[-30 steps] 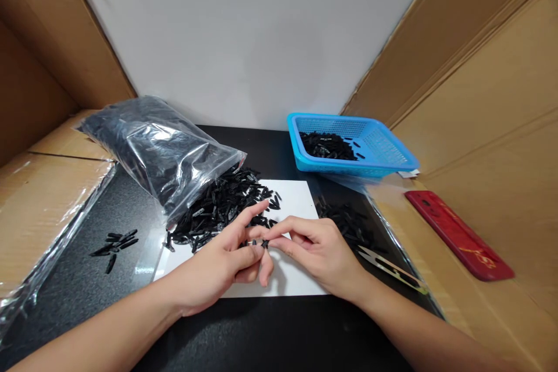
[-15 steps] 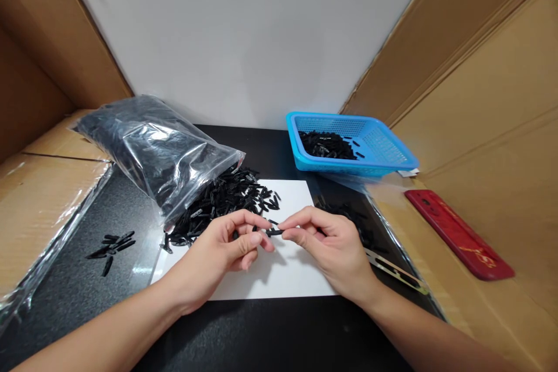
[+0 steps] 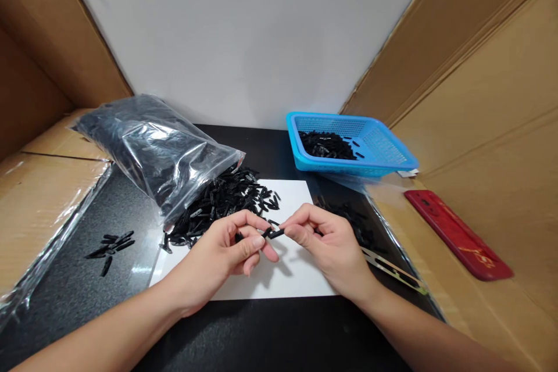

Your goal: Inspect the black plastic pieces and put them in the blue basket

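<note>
Over a white sheet, my left hand pinches a small black plastic piece between thumb and fingertips. Facing it, my right hand grips a short black stick-like piece between thumb and forefinger. The two pieces meet or overlap between the fingertips; whether they are joined I cannot tell. Another dark bit shows behind the left fingers, partly hidden. Just beyond the hands lies a heap of similar black pieces, spread onto the sheet.
A clear plastic bag full of black pieces rests at the left. Several loose pieces lie left. A blue basket holding black pieces stands back right. On the right are a red case, a slotted metal strip and cardboard walls.
The black piece at the left fingertips now shows more clearly and meets the right hand's piece at a slight angle. Both hands have shifted only a little.
</note>
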Demonstrator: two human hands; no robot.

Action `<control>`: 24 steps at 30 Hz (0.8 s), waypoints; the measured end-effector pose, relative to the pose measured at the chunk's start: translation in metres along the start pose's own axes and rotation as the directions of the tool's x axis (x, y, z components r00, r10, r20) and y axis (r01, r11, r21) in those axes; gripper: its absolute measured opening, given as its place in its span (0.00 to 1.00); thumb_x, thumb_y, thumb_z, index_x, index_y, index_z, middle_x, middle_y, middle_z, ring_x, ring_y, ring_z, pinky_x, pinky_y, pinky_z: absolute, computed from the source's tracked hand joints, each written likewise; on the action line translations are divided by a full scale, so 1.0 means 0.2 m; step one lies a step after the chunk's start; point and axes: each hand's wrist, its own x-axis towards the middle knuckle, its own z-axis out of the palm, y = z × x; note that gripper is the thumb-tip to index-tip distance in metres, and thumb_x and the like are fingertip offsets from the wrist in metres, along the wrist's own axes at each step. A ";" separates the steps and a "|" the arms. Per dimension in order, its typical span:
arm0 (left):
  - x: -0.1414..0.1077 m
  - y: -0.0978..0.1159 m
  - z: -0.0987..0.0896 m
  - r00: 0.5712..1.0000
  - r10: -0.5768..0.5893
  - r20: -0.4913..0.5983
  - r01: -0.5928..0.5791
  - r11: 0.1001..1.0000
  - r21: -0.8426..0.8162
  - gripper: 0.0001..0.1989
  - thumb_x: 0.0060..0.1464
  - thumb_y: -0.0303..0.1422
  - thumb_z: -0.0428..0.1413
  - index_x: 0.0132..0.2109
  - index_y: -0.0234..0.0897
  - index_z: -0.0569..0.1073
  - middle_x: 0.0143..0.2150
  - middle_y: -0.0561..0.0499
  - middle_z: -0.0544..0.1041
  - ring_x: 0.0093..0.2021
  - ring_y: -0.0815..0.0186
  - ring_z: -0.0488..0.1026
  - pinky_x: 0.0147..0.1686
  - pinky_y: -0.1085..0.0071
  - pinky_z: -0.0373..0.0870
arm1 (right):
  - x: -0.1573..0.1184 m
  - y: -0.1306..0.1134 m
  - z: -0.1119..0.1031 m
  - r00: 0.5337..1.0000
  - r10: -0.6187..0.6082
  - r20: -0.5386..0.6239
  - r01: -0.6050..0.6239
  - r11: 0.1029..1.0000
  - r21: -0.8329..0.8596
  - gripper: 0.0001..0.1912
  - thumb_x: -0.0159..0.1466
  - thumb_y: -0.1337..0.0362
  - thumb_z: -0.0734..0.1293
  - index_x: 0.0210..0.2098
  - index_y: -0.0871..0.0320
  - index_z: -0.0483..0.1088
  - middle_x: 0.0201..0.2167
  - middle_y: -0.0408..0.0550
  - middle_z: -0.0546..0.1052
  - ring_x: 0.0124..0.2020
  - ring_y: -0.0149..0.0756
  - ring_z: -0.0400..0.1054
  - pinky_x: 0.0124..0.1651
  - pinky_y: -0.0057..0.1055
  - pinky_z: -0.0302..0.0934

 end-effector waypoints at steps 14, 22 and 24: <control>0.01 0.00 0.00 0.999 -0.014 -0.031 0.014 1.000 -0.015 0.12 0.56 0.38 0.60 0.41 0.34 0.71 0.39 0.44 0.82 0.23 0.76 0.59 0.24 0.75 0.51 | 0.04 -0.02 -0.02 0.926 0.218 0.309 -0.357 0.774 0.523 0.16 0.62 0.54 0.65 0.26 0.56 0.60 0.16 0.37 0.67 0.13 0.20 0.39 0.17 0.22 0.34; 0.00 0.01 0.00 0.996 0.090 -0.027 -0.087 0.990 0.108 0.07 0.56 0.34 0.59 0.39 0.34 0.71 0.30 0.53 0.78 0.23 0.74 0.60 0.27 0.74 0.54 | 0.00 0.01 0.00 0.983 -0.066 0.172 0.078 0.995 -0.065 0.08 0.62 0.63 0.68 0.40 0.56 0.77 0.18 0.37 0.63 0.21 0.28 0.51 0.26 0.27 0.48; 0.00 0.01 0.00 0.995 0.095 -0.027 -0.091 0.989 0.119 0.06 0.57 0.32 0.57 0.39 0.34 0.71 0.29 0.54 0.76 0.24 0.74 0.60 0.27 0.74 0.54 | -0.01 0.01 0.01 0.983 -0.075 0.169 0.098 0.986 -0.132 0.09 0.63 0.62 0.67 0.40 0.56 0.79 0.17 0.38 0.64 0.20 0.29 0.50 0.25 0.28 0.47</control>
